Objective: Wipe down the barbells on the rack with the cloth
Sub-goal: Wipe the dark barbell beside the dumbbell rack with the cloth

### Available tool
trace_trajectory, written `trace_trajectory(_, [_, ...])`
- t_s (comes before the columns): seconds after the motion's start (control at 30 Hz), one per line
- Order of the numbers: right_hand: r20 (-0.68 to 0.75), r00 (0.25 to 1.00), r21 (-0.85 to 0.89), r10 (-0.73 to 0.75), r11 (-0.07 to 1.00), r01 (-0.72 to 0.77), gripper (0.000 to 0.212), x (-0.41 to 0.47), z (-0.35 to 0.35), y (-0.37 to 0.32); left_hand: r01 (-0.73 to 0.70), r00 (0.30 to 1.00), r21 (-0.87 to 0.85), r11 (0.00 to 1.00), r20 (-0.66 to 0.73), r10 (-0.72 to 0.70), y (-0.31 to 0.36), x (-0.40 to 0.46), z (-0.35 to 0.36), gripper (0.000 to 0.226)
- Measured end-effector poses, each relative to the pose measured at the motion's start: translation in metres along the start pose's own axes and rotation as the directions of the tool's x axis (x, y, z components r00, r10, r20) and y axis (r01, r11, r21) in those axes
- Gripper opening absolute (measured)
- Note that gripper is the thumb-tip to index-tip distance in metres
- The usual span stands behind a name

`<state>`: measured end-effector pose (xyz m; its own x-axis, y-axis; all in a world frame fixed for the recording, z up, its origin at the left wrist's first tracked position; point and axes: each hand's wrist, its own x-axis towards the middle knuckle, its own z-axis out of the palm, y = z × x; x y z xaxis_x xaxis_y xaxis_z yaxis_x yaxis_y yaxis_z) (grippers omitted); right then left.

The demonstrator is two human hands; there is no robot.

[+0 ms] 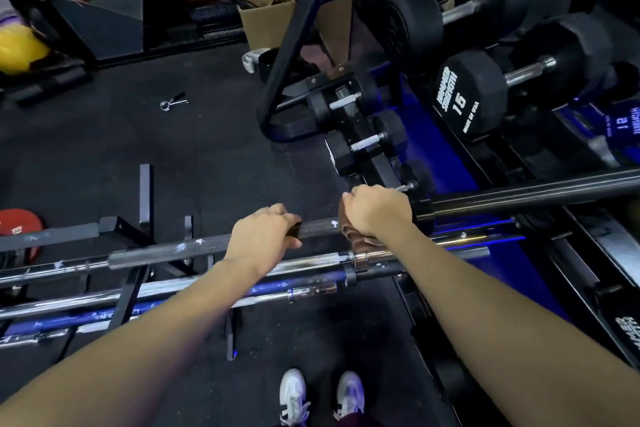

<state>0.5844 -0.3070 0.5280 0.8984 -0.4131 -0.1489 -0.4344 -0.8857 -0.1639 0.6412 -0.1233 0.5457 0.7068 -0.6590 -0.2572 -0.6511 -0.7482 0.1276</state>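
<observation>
- So, risks first, L to R: far-left sleeve end of the top barbell [166, 251] lies on the rack [131, 229] w/ no collar or stop visible; a hard sideways wipe could, I judge, slide or roll it along the rack toward the chrome bars [173, 288] just below.
- Left hand [262, 236] wraps the dark shaft, fingers curled over the top and thumb underneath; it's prob. the only thing steadying the bar, so a loose grip = bar turns w/ the wipe and nothing gets cleaned.
- Right hand [375, 215] grips the brownish cloth [356, 239] bunched round the shaft, fingers closed tight on it, right against the black collar [423, 210]. Pinch risk betw. knuckles and collar if pushed further right.
- Cloth tail hangs down near the chrome collar below; could snag.
- Look of the bar: dark, matte shaft w/ white scuffs or chalk specks left of the left hand and betw. the hands; black sleeve [536, 192] beyond the collar looks smoother, runs out of view right.
- Lower bars are shiny chrome; can't tell if wiped yet.
</observation>
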Motion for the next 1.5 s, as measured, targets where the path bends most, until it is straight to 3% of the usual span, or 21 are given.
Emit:
trace_trajectory(0.03, [-0.014, 1.000, -0.011, 0.010, 1.000, -0.010, 0.041, -0.003, 0.003, 0.001, 0.000, 1.000, -0.004, 1.000, 0.014, 0.000, -0.001, 0.001, -0.002, 0.046])
trace_trajectory(0.17, [-0.338, 0.935, -0.070, -0.103, 0.994, 0.084, 0.038, -0.052, 0.034, 0.014, 0.020, 1.000, -0.036, 0.999, 0.024, -0.019, 0.000, -0.002, 0.001, 0.046])
trace_trajectory(0.3, [-0.321, 0.941, -0.093, -0.104, 0.993, 0.077, 0.038, -0.040, 0.027, 0.018, 0.017, 1.000, -0.031, 0.999, -0.014, -0.017, 0.004, -0.003, 0.006, 0.045])
trace_trajectory(0.43, [0.042, 0.999, 0.041, 0.030, 0.999, -0.032, 0.041, 0.001, 0.003, 0.007, 0.013, 1.000, -0.024, 1.000, -0.019, -0.014, 0.002, 0.000, 0.003, 0.043])
trace_trajectory(0.47, [0.023, 1.000, 0.031, 0.018, 0.999, -0.019, 0.040, 0.000, 0.003, 0.008, 0.016, 1.000, -0.024, 1.000, -0.013, -0.017, 0.001, 0.000, 0.002, 0.044])
trace_trajectory(0.57, [-0.256, 0.952, -0.069, -0.165, 0.986, 0.152, 0.039, -0.031, 0.020, 0.018, 0.026, 1.000, -0.041, 0.999, 0.000, -0.026, 0.000, -0.002, 0.003, 0.045])
trace_trajectory(0.7, [-0.382, 0.893, -0.123, -0.238, 0.971, 0.207, 0.061, -0.056, 0.045, 0.032, 0.069, 0.997, -0.123, 0.990, -0.018, -0.072, -0.004, -0.005, 0.006, 0.047])
trace_trajectory(0.83, [-0.354, 0.919, -0.184, -0.173, 0.977, 0.113, 0.041, -0.033, 0.034, 0.012, 0.098, 0.992, -0.153, 0.983, -0.061, -0.108, 0.000, -0.004, 0.008, 0.045])
trace_trajectory(0.97, [-0.189, 0.957, -0.155, -0.220, 0.969, 0.192, 0.026, -0.013, 0.012, -0.001, 0.095, 0.993, -0.138, 0.986, -0.060, -0.104, 0.000, -0.004, 0.005, 0.046])
trace_trajectory(1.03, [-0.258, 0.940, -0.123, -0.225, 0.972, 0.199, 0.022, -0.019, 0.015, 0.002, 0.098, 0.994, -0.139, 0.985, -0.029, -0.103, -0.003, -0.005, 0.003, 0.048])
trace_trajectory(1.1, [-0.386, 0.899, -0.081, -0.205, 0.979, 0.188, 0.032, -0.040, 0.030, 0.006, 0.093, 0.995, -0.158, 0.983, -0.012, -0.097, -0.003, -0.005, 0.003, 0.048])
trace_trajectory(1.23, [-0.443, 0.841, -0.115, -0.312, 0.950, 0.291, 0.065, -0.065, 0.055, 0.018, 0.096, 0.994, -0.208, 0.973, -0.030, -0.105, -0.013, -0.010, 0.008, 0.050])
trace_trajectory(1.37, [-0.356, 0.890, -0.198, -0.284, 0.954, 0.225, 0.055, -0.036, 0.038, 0.005, 0.122, 0.990, -0.191, 0.974, -0.044, -0.132, -0.025, -0.016, 0.010, 0.046])
trace_trajectory(1.5, [0.037, 0.972, -0.047, -0.231, 0.972, 0.232, 0.051, 0.000, 0.009, -0.016, 0.136, 0.989, -0.181, 0.974, -0.034, -0.144, -0.022, -0.014, 0.009, 0.045])
